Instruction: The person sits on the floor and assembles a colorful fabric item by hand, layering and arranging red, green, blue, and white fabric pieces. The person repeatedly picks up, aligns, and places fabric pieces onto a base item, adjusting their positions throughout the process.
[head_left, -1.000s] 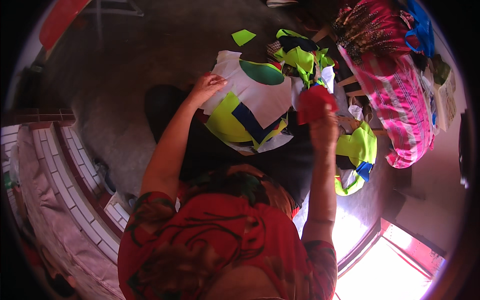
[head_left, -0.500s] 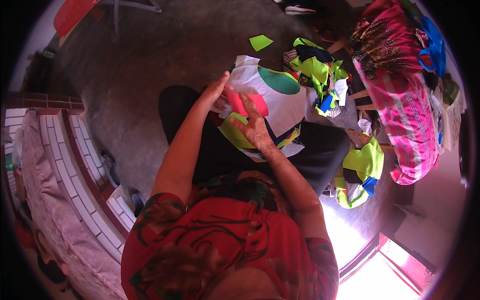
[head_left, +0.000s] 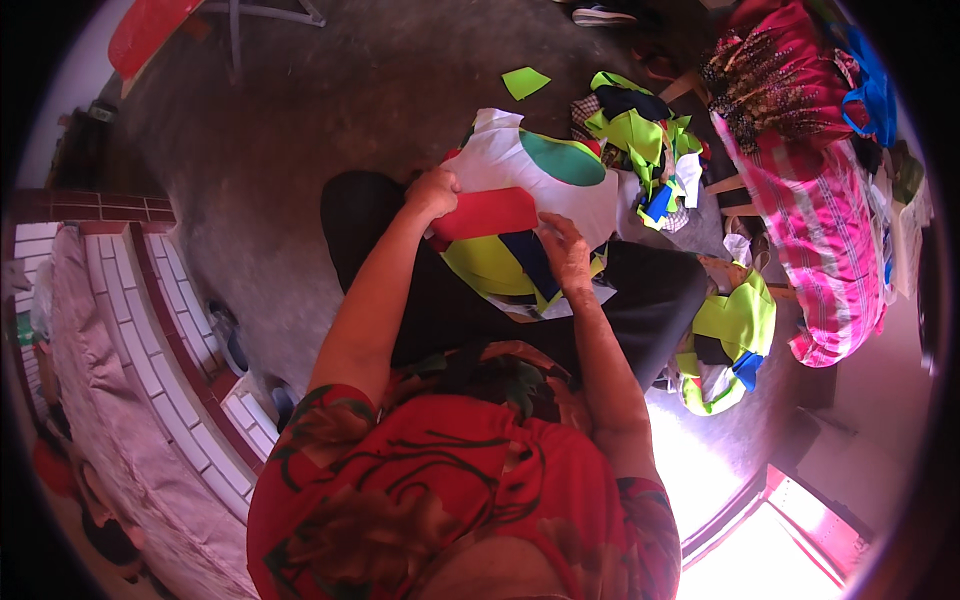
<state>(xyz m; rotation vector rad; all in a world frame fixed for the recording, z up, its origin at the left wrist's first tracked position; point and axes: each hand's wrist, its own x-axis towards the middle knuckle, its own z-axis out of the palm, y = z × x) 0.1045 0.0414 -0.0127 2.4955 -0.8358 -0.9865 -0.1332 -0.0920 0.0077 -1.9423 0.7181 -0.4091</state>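
Note:
Across my lap lies a white cloth piece (head_left: 575,208) with a dark green patch (head_left: 565,160) along its far edge. Over its near part stretches a flat red fabric piece (head_left: 490,213) with rounded corners. My left hand (head_left: 433,195) is closed on the red piece's left end. At its right end is my right hand (head_left: 566,252), fingers bent in against the edge; its fingertips are partly hidden. Below the red piece, yellow-green fabric (head_left: 485,262) and a navy strip (head_left: 532,258) lie over my dark trousers.
Cloth scraps (head_left: 635,140) are heaped on the floor ahead to the right; another scrap pile (head_left: 730,325) lies by my right knee. One green scrap (head_left: 526,82) is alone on the floor. At right is pink checked cloth (head_left: 800,250); at left, white tiled steps (head_left: 150,350).
The red piece now lies longer and flatter across the lap. My left hand has closed on its left end. My right hand has moved right and nearer, off its top to its right edge.

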